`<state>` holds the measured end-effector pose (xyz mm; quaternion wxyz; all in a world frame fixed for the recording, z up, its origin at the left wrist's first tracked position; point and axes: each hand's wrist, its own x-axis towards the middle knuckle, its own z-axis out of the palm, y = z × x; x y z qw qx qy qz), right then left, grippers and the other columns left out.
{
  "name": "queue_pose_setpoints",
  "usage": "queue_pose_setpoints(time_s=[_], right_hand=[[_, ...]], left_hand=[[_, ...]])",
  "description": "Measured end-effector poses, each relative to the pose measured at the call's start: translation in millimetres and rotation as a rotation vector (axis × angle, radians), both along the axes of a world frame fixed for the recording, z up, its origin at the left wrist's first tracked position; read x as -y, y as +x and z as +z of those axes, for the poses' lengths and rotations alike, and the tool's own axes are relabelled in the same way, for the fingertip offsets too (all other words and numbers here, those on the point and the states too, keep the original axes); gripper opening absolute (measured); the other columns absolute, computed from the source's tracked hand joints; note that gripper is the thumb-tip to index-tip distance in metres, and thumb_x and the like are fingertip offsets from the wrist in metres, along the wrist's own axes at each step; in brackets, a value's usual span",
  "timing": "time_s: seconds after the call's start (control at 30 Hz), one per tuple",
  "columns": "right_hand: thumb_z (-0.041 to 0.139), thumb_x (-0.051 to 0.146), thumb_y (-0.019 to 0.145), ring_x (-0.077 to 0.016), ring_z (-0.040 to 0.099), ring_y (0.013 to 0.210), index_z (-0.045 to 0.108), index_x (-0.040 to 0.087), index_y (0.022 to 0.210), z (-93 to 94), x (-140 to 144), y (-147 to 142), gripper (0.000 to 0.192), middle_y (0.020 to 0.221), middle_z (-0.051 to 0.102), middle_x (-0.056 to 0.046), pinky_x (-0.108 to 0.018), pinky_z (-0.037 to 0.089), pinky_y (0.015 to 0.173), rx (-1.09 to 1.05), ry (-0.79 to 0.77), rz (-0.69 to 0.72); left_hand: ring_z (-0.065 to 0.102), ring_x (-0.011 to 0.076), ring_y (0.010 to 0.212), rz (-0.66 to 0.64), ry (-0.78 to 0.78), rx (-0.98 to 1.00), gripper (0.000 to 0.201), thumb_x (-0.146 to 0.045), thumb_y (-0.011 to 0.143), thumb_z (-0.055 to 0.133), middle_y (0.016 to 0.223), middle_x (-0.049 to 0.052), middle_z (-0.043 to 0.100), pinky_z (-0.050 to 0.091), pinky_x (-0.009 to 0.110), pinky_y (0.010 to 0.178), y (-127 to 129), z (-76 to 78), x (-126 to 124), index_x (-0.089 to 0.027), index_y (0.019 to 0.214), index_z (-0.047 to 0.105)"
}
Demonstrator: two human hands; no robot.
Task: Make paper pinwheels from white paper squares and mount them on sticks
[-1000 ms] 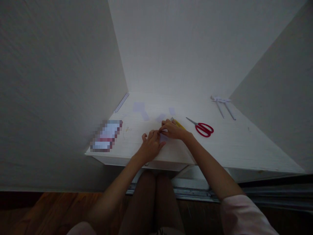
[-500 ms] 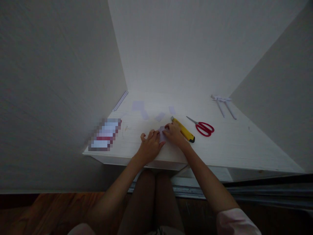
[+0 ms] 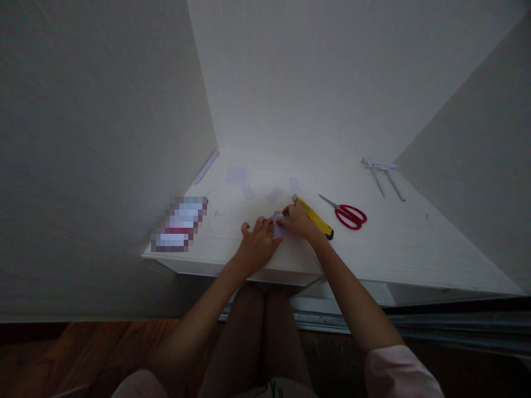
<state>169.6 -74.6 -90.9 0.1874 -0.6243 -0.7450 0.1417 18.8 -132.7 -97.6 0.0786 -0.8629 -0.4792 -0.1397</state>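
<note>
A small pale lilac piece of paper [image 3: 277,228] lies on the white surface between my two hands. My left hand [image 3: 258,240] holds its left side, fingertips on the paper and thumb at its lower edge. At its upper right, my right hand [image 3: 297,220] pinches the paper between thumb and index finger. A yellow utility knife [image 3: 315,216] lies right beside my right hand, partly behind it. Farther right are scissors with red handles [image 3: 352,216], blades pointing up and left.
Several loose paper pieces [image 3: 236,174] lie beyond my hands. A blurred-out phone-like object [image 3: 179,224] is at the left edge. Thin paper sticks [image 3: 206,166] rest against the left wall. A white paper construction with two legs [image 3: 388,179] stands or lies at the back right.
The view has shifted slightly. My hands remain at the same paper, with its right part a little more exposed beneath my right fingers.
</note>
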Motion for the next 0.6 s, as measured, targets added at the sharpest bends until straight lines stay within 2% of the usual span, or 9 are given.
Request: queue_pose_setpoints(time_s=[0.17, 0.3, 0.4, 0.53, 0.6], right_hand=[[0.059, 0.022, 0.066, -0.0228, 0.049, 0.092, 0.051, 0.011, 0.084, -5.4, -1, 0, 0.022, 0.091, 0.053, -0.012, -0.039, 0.039, 0.082, -0.164, 0.032, 0.015], [0.052, 0.017, 0.068, -0.0152, 0.053, 0.071, 0.042, 0.015, 0.096, -8.9, 3, -5, 0.029, 0.079, 0.055, -0.004, -0.03, 0.044, 0.066, -0.335, 0.063, 0.02], [0.048, 0.013, 0.069, -0.014, 0.054, 0.065, 0.038, 0.015, 0.102, -8.9, 9, -10, 0.035, 0.074, 0.055, -0.001, -0.027, 0.044, 0.062, -0.482, 0.126, 0.002], [0.045, 0.012, 0.074, -0.0149, 0.054, 0.072, 0.051, 0.016, 0.088, -4.4, 16, -11, 0.015, 0.079, 0.059, -0.005, -0.029, 0.043, 0.067, -0.368, 0.233, 0.07], [0.045, 0.012, 0.077, -0.0153, 0.054, 0.076, 0.056, 0.015, 0.081, -2.5, 18, -10, 0.012, 0.082, 0.06, -0.007, -0.029, 0.043, 0.071, -0.307, 0.268, 0.138]], left_hand=[[0.038, 0.0266, 0.115, 0.004, 0.006, 0.013, 0.039, -0.036, 0.09, 0.029, 0.122, 0.014, 0.051, 0.028, 0.052, 0.087, 0, 0.7, 0, -0.013, 0.115, 0.048], [0.038, 0.0265, 0.115, 0.004, -0.008, 0.021, 0.038, -0.034, 0.09, 0.028, 0.122, 0.015, 0.05, 0.029, 0.051, 0.086, 0, 2.1, 0, -0.013, 0.115, 0.049], [0.037, 0.0269, 0.116, 0.004, -0.017, 0.021, 0.039, -0.034, 0.09, 0.028, 0.122, 0.016, 0.05, 0.028, 0.051, 0.087, 0, 2.2, 0, -0.013, 0.115, 0.049], [0.037, 0.0272, 0.115, 0.011, -0.036, 0.019, 0.038, -0.034, 0.09, 0.029, 0.121, 0.016, 0.05, 0.028, 0.051, 0.087, -1, 2.0, 0, -0.015, 0.115, 0.049], [0.037, 0.0272, 0.115, 0.003, -0.044, 0.019, 0.038, -0.034, 0.09, 0.028, 0.121, 0.016, 0.05, 0.028, 0.052, 0.087, -3, 2.1, -1, -0.016, 0.117, 0.047]])
